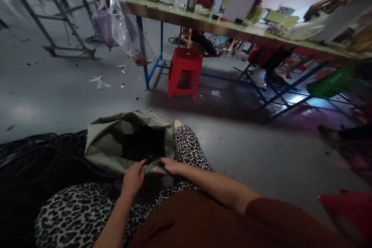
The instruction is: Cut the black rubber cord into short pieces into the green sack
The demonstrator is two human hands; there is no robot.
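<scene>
My left hand (134, 176) is closed on a black strip (148, 161), whose exact kind is too dark to make out. Close beside it, my right hand (171, 166) grips dark scissors (164, 169), their blades pointing toward the strip. Both hands are over the near rim of an olive-green sack (101, 139), which lies open between my legs. Black pieces (145, 143) fill its dark inside, but their shape is hidden in shadow. Left of the sack lies a large heap of long black rubber-like strips (55, 151).
Ahead stands a long table (226, 27) on blue legs, with bottles and other things on it. A red stool (186, 71) is beneath its front edge. Plastic bags (124, 31) hang at its left end. People sit beyond it. A metal frame (55, 19) stands far left.
</scene>
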